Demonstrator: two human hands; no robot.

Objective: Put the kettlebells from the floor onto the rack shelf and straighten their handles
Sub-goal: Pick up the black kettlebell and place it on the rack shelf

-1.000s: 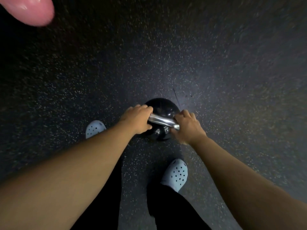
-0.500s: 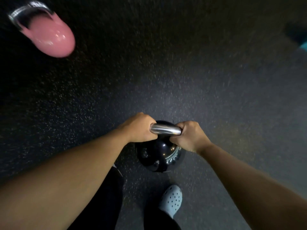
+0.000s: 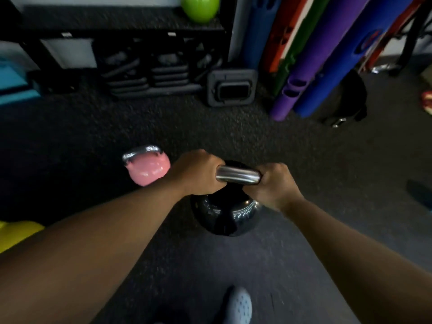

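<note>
A glossy black kettlebell (image 3: 225,212) with a chrome handle hangs above the dark floor, held by both hands. My left hand (image 3: 195,171) grips the handle's left end and my right hand (image 3: 272,187) grips its right end. A pink kettlebell (image 3: 148,169) with a chrome handle stands on the floor just left of my left hand. The black rack shelf (image 3: 121,18) runs along the top left, with a green kettlebell (image 3: 199,7) standing on it; its handle is out of frame.
Stacked black plates (image 3: 149,76) and a black square weight (image 3: 231,87) sit under the rack. Coloured foam rollers (image 3: 322,59) lean at the upper right beside a black bag (image 3: 346,99). A yellow object (image 3: 16,235) lies at the left edge. My shoe (image 3: 238,305) is below.
The black kettlebell has been lifted off the floor with both hands. The view has tipped up and forward, bringing the rack, rollers and pink kettlebell into sight.
</note>
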